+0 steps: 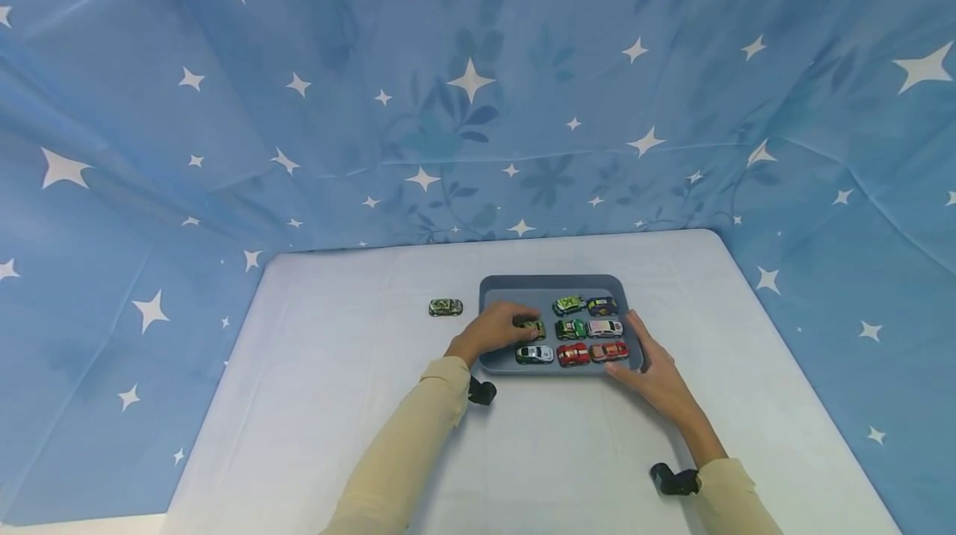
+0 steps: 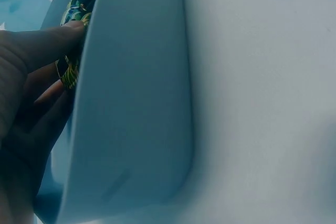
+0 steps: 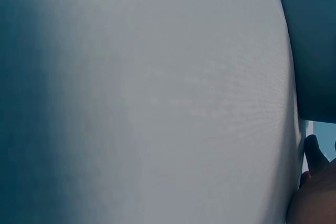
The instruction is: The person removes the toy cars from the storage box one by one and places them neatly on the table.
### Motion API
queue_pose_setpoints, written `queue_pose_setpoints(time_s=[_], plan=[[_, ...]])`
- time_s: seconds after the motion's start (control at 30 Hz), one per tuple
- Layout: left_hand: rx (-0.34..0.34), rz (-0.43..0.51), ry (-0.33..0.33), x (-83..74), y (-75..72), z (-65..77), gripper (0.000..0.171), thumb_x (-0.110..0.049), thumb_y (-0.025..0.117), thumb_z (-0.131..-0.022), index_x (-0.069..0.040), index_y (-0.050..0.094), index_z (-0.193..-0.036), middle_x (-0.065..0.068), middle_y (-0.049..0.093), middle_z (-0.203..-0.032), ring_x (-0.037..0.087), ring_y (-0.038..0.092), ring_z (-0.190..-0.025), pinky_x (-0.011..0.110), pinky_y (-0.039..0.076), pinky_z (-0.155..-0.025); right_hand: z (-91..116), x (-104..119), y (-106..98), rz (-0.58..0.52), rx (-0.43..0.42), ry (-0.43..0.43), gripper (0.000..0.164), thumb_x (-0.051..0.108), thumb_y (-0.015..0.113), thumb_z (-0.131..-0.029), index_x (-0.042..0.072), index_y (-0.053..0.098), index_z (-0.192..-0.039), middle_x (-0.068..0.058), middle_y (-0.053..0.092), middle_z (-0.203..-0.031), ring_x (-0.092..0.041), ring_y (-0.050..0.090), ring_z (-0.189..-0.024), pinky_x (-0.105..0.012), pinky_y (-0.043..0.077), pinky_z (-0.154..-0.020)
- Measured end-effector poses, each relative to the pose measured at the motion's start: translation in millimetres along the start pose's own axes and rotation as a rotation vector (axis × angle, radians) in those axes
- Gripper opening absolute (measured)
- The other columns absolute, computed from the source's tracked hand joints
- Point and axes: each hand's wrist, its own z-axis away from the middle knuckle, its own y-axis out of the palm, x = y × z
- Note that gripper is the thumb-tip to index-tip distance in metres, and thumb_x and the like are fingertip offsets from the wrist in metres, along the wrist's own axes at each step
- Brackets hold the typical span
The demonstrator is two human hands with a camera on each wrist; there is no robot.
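Blue star-and-leaf-print fabric [image 1: 538, 128] behind and on both sides of white table [image 1: 321, 386]; light soft, even.

Bright, diffuse light is washing the white tabletop [image 1: 299, 419], a faint shadow falling at three o'clock of the left sleeve [image 1: 399, 456]. Both wrist views are looking dimmer and bluer, dark blur clouding the right's nine o'clock.

No lettering, brand or number can be read. Markings on the cars [image 1: 571, 329] are too small.
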Motion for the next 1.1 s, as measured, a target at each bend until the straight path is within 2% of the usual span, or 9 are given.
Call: queue_pose_setpoints(time_s=[0.23, 0.37, 0.63, 0.83, 0.93, 1.1], plan=[[-0.011, -0.039, 0.001, 3.6, 3.1, -3.2, 0.035, -0.022, 0.074, -0.105, -0.01, 0.074, -0.139, 0.004, 0.075, -0.129, 0.016, 0.068, -0.117, 0.033, 0.055, -0.101, -0.1, -0.9, -0.3, -0.004, -0.004, -0.004, 0.105, 0.037, 0.081, -0.094, 0.015, 0.016, -0.174, -0.018, 0.013, -0.178, -0.053, 0.014, -0.158, -0.08, 0.015, -0.118], [-0.027, -0.051, 0.031, 4.6, 5.2, -3.5, 0.032, -0.02, 0.074, -0.105, -0.01, 0.076, -0.135, 0.003, 0.077, -0.123, 0.013, 0.07, -0.109, 0.031, 0.056, -0.095, -0.1, -2.0, 0.4, -0.002, -0.012, -0.012, 0.105, 0.037, 0.081, -0.094, 0.014, 0.017, -0.174, -0.019, 0.014, -0.177, -0.054, 0.014, -0.158, -0.081, 0.016, -0.118], [-0.053, -0.055, 0.07, 4.0, 5.8, -2.0, 0.029, -0.02, 0.075, -0.104, -0.01, 0.079, -0.13, 0.003, 0.078, -0.12, 0.013, 0.072, -0.105, 0.029, 0.057, -0.092, -0.7, -5.4, 2.3, -0.002, -0.008, -0.005, 0.106, 0.038, 0.08, -0.095, 0.013, 0.015, -0.174, -0.018, 0.012, -0.178, -0.054, 0.013, -0.158, -0.081, 0.015, -0.118], [-0.06, -0.016, 0.065, 1.5, 3.3, 0.0, 0.029, -0.019, 0.075, -0.103, -0.009, 0.078, -0.131, 0.004, 0.078, -0.122, 0.015, 0.072, -0.109, 0.032, 0.057, -0.095, -1.9, -6.9, 2.4, -0.001, -0.008, -0.005, 0.105, 0.039, 0.08, -0.095, 0.014, 0.015, -0.174, -0.017, 0.012, -0.178, -0.053, 0.012, -0.159, -0.081, 0.014, -0.118], [-0.064, 0.006, 0.058, 1.4, 1.9, 0.2, 0.029, -0.02, 0.076, -0.103, -0.01, 0.079, -0.131, 0.003, 0.078, -0.122, 0.013, 0.071, -0.107, 0.031, 0.057, -0.093, -2.6, -7.2, 2.2, -0.002, -0.009, -0.007, 0.105, 0.038, 0.081, -0.095, 0.015, 0.016, -0.174, -0.016, 0.012, -0.178, -0.052, 0.012, -0.159, -0.08, 0.014, -0.118], [-0.06, 0.01, 0.038, -0.5, -2.7, 0.2, 0.031, -0.024, 0.075, -0.104, -0.013, 0.078, -0.133, -0.001, 0.078, -0.119, 0.006, 0.067, -0.09, 0.027, 0.056, -0.083, -1.8, -5.8, 1.0, -0.002, -0.007, -0.005, 0.106, 0.038, 0.081, -0.094, 0.015, 0.015, -0.174, -0.016, 0.012, -0.178, -0.052, 0.012, -0.159, -0.081, 0.014, -0.118]])
